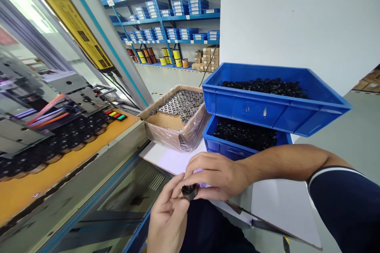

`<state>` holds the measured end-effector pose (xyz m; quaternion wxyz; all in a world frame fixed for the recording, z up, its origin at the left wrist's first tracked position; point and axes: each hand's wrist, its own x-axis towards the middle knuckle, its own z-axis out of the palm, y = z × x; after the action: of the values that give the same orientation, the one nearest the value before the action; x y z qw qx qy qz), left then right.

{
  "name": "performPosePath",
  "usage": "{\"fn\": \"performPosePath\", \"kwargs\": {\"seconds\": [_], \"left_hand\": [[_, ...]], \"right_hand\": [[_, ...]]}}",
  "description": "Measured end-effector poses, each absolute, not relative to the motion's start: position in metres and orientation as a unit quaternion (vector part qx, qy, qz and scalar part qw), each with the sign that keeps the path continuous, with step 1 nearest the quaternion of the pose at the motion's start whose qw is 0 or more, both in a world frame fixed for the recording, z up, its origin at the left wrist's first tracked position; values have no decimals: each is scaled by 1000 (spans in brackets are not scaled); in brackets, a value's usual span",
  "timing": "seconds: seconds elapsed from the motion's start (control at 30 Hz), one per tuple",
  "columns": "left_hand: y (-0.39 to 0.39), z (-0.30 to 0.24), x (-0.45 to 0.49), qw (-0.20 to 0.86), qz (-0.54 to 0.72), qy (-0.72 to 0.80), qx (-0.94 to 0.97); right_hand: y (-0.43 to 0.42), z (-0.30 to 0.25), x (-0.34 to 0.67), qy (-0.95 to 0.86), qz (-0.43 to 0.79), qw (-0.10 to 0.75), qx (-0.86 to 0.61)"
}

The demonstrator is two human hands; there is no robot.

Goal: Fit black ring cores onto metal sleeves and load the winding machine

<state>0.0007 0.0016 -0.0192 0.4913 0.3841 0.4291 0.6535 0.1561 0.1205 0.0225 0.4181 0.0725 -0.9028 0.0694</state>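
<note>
A small dark cylindrical part (189, 191) with a black, notched top is pinched between both my hands, above my lap. My left hand (170, 215) has its thumb and fingers closed around the near left side of it. From the right, my right hand (212, 176) bends over the part, fingers closed on its far and right sides. Fingers cover much of the part, so its lower end is hidden. Just beyond my hands, a plastic-lined carton (166, 136) contains rows of silvery metal pieces (184, 104).
Two stacked blue bins, the upper bin (264, 106) and the lower bin (234, 152), contain small black pieces. On the left, a machine (68, 87) stands over an orange work surface (124, 126) with black-topped parts in rows. Blue shelving (162, 19) stands behind.
</note>
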Motion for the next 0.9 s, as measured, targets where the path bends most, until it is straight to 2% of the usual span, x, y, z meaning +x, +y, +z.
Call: {"fn": "performPosePath", "kwargs": {"seconds": [0.1, 0.27, 0.37, 0.57, 0.77, 0.83, 0.9], "left_hand": [[2, -24, 0, 555, 645, 378, 365], [2, -19, 1, 378, 643, 446, 494], [3, -17, -1, 336, 631, 465, 522], [5, -13, 0, 364, 617, 474, 512], [2, -7, 7, 435, 626, 452, 463], [1, -4, -4, 413, 608, 494, 465], [-2, 4, -28, 325, 591, 564, 476]], "right_hand": [[120, 23, 156, -888, 82, 446, 78], [121, 19, 157, -907, 60, 412, 68], [121, 19, 157, -907, 44, 412, 68], [118, 25, 158, -895, 45, 434, 98], [116, 31, 166, -916, 56, 389, 74], [115, 32, 168, -921, 51, 383, 58], [114, 32, 170, -924, 41, 378, 42]]}}
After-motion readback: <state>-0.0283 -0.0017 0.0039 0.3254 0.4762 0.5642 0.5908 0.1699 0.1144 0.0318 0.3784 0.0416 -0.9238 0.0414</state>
